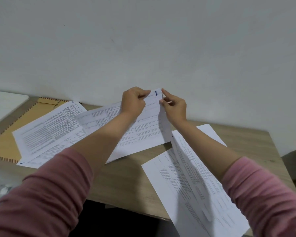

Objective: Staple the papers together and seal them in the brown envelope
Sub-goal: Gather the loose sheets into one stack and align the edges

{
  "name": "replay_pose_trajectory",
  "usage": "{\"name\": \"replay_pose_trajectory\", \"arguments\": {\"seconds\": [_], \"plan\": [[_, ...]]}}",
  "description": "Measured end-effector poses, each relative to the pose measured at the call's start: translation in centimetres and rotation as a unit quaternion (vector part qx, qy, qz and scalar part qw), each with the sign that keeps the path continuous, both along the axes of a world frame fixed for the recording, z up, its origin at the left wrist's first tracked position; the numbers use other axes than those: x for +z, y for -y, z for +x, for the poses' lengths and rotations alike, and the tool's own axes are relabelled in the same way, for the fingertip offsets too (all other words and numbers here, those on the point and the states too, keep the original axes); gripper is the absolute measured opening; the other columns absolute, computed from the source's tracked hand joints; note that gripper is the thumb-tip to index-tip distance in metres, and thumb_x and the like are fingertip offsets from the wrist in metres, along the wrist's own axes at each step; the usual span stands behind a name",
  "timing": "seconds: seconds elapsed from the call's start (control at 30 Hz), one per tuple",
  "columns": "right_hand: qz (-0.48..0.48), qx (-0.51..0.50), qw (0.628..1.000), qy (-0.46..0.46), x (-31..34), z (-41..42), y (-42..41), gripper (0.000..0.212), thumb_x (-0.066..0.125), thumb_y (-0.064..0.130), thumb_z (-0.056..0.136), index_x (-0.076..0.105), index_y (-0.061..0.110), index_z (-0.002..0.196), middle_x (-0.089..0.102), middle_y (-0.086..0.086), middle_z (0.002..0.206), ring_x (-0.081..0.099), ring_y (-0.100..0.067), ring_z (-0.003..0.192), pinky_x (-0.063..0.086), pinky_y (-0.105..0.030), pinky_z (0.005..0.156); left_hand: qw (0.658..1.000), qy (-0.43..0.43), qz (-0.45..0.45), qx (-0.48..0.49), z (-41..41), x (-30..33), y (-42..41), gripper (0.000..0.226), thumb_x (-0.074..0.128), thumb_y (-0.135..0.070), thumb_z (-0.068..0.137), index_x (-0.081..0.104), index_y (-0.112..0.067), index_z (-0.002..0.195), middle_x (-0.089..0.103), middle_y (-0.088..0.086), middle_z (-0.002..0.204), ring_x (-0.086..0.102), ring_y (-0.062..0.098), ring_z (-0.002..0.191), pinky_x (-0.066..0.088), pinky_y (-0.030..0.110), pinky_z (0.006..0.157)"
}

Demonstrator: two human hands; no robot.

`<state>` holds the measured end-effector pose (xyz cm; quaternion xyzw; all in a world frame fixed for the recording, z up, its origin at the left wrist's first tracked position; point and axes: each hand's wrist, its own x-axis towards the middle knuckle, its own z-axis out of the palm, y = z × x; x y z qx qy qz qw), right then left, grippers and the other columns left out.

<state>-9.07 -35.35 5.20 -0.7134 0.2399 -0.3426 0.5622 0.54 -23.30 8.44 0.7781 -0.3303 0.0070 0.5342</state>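
- White printed sheet (140, 127), marked with a blue "1" at its far corner, is pinched at that far edge by both hands: the left hand (132, 101) with curled fingers on the left of the numeral, the right hand (173, 106) with thumb and forefinger on the right corner.
- Its far edge is lifted toward the wall; the near part slopes down to the wooden table (246, 139). Its long axis runs left to right, slightly tilted.
- Other loose pages lie apart: two (46, 132) overlapping to the left, more (195, 185) near the right forearm.
- Lying flat at the far left, the brown envelope (5, 142) sits partly under the left pages, nearer the left hand, its long axis slanting away toward the wall.
- No stapler is visible.
- Judging from this, gathering and squaring the pages comes next, the held sheet likely on top.
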Motion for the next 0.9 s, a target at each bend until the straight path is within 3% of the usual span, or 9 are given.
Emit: {"name": "replay_pose_trajectory", "arguments": {"seconds": [0.17,0.27,0.43,0.57,0.67,0.8,0.9], "plan": [[-0.008,0.0,1.0,0.021,0.8,0.6,-1.2,0.038,0.064,0.003,0.083,0.063,0.016,0.119,0.069,0.001,0.08,0.054,-0.009,0.071,0.047,-0.014,0.072,1.0,0.02,0.02,0.008,0.2,1.7,-1.0,0.038,0.053,0.017,0.076,0.072,-0.004,0.101,0.065,-0.005,0.089,0.059,-0.001,0.083,0.044,0.0,0.071],[-0.007,0.0,0.999,0.034,1.5,1.2,-1.8,0.037,0.062,0.001,0.084,0.064,0.014,0.118,0.071,-0.011,0.085,0.052,-0.008,0.071,0.045,-0.015,0.072,0.999,0.026,0.024,0.007,0.6,2.7,-1.6,0.038,0.053,0.017,0.077,0.072,-0.004,0.102,0.066,-0.002,0.092,0.059,-0.002,0.084,0.043,0.0,0.071],[-0.003,-0.001,0.999,0.047,2.5,2.1,-2.8,0.037,0.061,0.002,0.085,0.063,0.017,0.119,0.064,-0.002,0.081,0.047,0.0,0.06,0.042,-0.008,0.067,0.998,0.038,0.04,0.004,1.2,4.2,-3.0,0.026,0.062,0.004,0.083,0.071,-0.007,0.105,0.071,0.005,0.102,0.063,0.009,0.09,0.043,-0.001,0.072],[-0.007,0.003,0.999,0.054,3.6,2.6,-3.9,0.038,0.061,0.004,0.085,0.062,0.017,0.121,0.063,-0.002,0.082,0.05,0.002,0.061,0.042,-0.008,0.069,0.999,0.017,0.037,0.003,1.7,5.3,-4.3,0.027,0.062,0.004,0.084,0.07,-0.005,0.108,0.07,0.008,0.108,0.062,0.007,0.095,0.042,-0.003,0.077],[-0.03,0.006,0.998,0.058,4.4,2.7,-5.0,0.036,0.059,0.005,0.087,0.062,0.017,0.121,0.064,-0.006,0.086,0.052,-0.003,0.069,0.042,-0.013,0.073,0.999,0.019,0.035,-0.001,2.5,6.0,-5.2,0.025,0.063,0.001,0.084,0.071,-0.008,0.107,0.071,0.007,0.109,0.062,0.006,0.096,0.042,0.0,0.08],[-0.033,-0.008,0.998,0.053,5.0,2.7,-6.4,0.036,0.057,0.006,0.089,0.061,0.016,0.123,0.066,-0.003,0.093,0.057,-0.005,0.078,0.044,-0.015,0.077,0.999,0.014,0.043,-0.031,3.7,6.4,-5.6,0.023,0.066,-0.005,0.084,0.072,-0.012,0.105,0.071,0.003,0.107,0.064,0.008,0.098,0.046,0.015,0.087],[-0.001,-0.033,0.998,0.049,5.4,2.5,-7.7,0.035,0.055,0.005,0.09,0.059,0.013,0.124,0.066,0.005,0.109,0.063,-0.011,0.1,0.048,-0.017,0.085,0.995,0.022,0.064,-0.073,4.6,6.8,-5.9,0.022,0.065,-0.005,0.084,0.072,-0.012,0.104,0.071,0.004,0.108,0.065,0.012,0.102,0.048,0.024,0.093]]}}
